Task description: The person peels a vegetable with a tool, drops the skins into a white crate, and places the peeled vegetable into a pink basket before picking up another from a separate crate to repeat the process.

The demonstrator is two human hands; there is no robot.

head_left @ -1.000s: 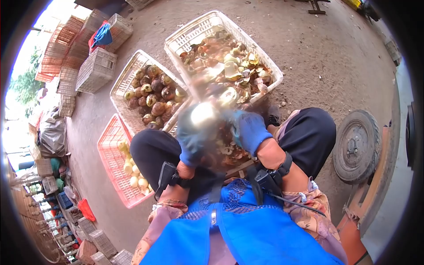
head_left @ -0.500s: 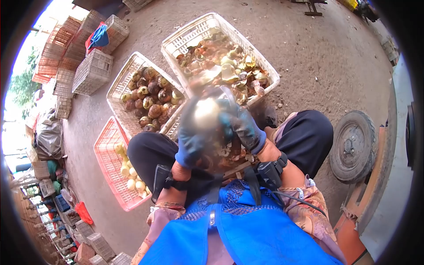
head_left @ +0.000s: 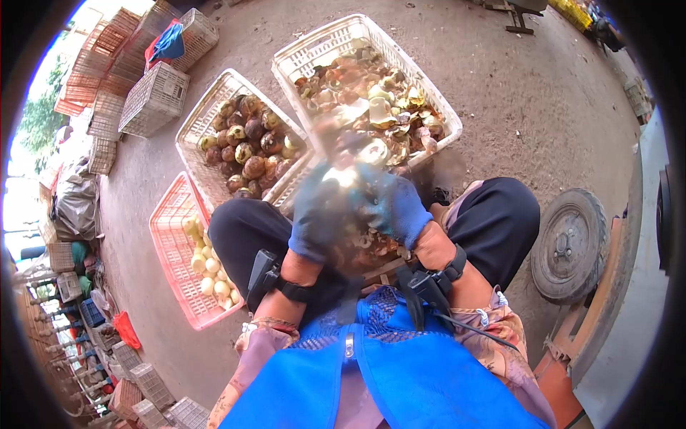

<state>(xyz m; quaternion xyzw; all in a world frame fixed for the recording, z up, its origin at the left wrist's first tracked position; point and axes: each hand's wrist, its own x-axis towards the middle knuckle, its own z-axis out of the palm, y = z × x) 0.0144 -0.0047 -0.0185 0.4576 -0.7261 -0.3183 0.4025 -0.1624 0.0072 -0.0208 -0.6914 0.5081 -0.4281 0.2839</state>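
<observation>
My two gloved hands meet between my knees. My left hand (head_left: 318, 218) has its fingers curled around one pale round piece (head_left: 341, 176), blurred, above the near end of the scrap crate (head_left: 436, 100). My right hand (head_left: 393, 207) is just beside it, fingers bent; blur hides whether they pinch anything. The scrap crate, white, holds heaped peelings (head_left: 382, 111). Left of it, one white crate (head_left: 189, 146) holds brown round bulbs (head_left: 254, 168), over a dozen; farther left, one pink crate (head_left: 168, 247) holds several pale peeled pieces (head_left: 207, 268). One wheel (head_left: 569, 245) lies right.
</observation>
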